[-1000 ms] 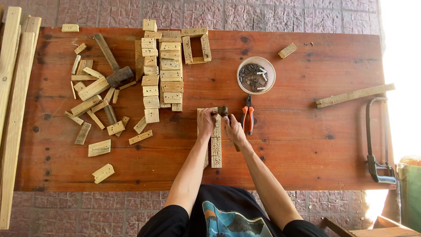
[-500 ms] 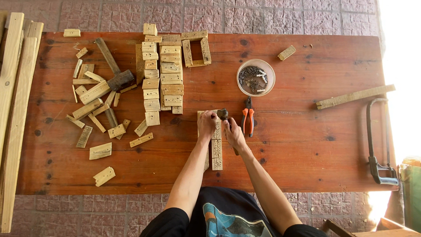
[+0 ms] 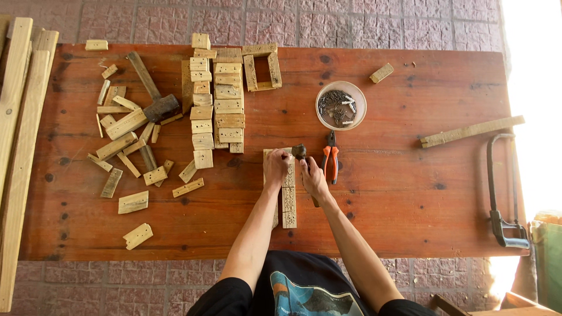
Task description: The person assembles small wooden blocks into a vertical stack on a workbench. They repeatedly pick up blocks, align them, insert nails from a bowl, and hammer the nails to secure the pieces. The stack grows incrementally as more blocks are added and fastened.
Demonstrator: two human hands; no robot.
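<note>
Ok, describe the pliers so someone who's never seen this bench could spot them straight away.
On the long reddish wooden bench, look just below the round white bowl of nails. The pliers lie right beside the right hand, the only thing there with bright orange handles.
</note>
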